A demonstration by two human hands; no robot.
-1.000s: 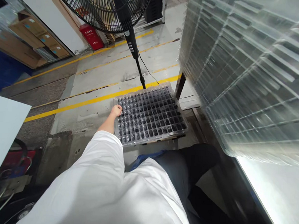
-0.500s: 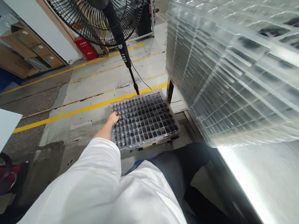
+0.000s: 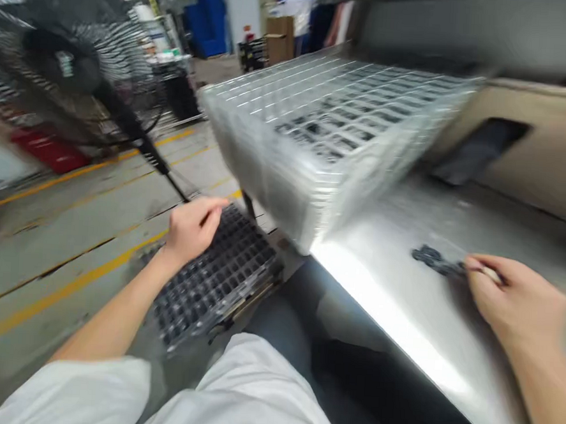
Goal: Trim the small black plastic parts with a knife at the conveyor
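Observation:
My left hand (image 3: 193,229) is closed, thumb against curled fingers, in front of the low tray in my sight; what it holds, if anything, is hidden. That clear plastic tray (image 3: 212,268) has many pockets with dark pieces and sits low by my legs. Over the metal bench, my right hand (image 3: 517,303) is closed too, with something small and pale at its fingers, too blurred to name. Just left of its fingertips, a small cluster of dark pieces (image 3: 433,258) lies on the shiny bench top (image 3: 379,288).
A tall stack of clear pocketed trays (image 3: 286,167) stands on the bench's left end, dark pieces in the top one. Behind the bench is a beige panel (image 3: 545,151) with a dark chute (image 3: 481,150). A fan stand (image 3: 130,126) rises beyond the low tray.
My view has swung right, bringing my right hand and the dark pieces on the bench into sight. My left hand has come away from the low tray's left edge.

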